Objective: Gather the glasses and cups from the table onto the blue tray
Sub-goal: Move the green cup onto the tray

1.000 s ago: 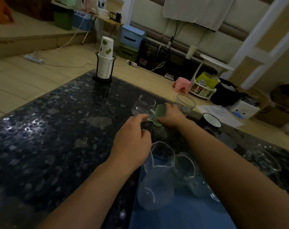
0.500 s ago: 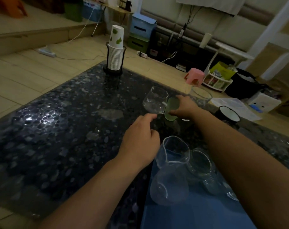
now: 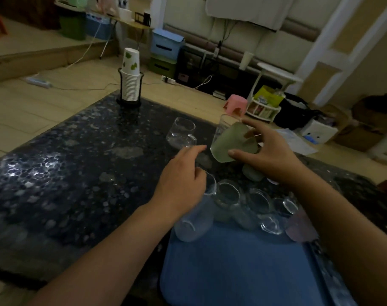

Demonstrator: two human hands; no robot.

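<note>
Gripping: green cup [image 3: 232, 143] tilted and lifted clear of the table [image 3: 55, 173], held by right hand [image 3: 267, 157]; thumb under the cup's near base, index finger arched over the top edge, remaining fingers behind the cup and hidden.
Right-hand pose: forearm reaching in from the right edge of the frame, wrist bent, palm toward the cup, above the far edge of the blue tray [image 3: 232, 272].
Left hand [image 3: 181, 182]: index finger stretched out toward the clear tumbler [image 3: 181, 133], tip just short of its near base, touching or apart cannot tell; other fingers curled loosely, holding nothing.
Left-hand pose: palm down, hovering above the glass pitcher [image 3: 192, 219] at the tray's far left corner.
On the tray, counted: one pitcher at the left, then a row of clear glass pieces along the far edge, at least three rims showing, exact number blurred; one pale pink cup [image 3: 298, 228] at the right end, partly behind the right forearm.
Off the tray, counted: one clear tumbler mid-table; one tall clear glass [image 3: 222, 127] just behind the green cup, near the far edge.
Far left corner of table: one stack of paper cups [image 3: 130, 78] in a black holder.
</note>
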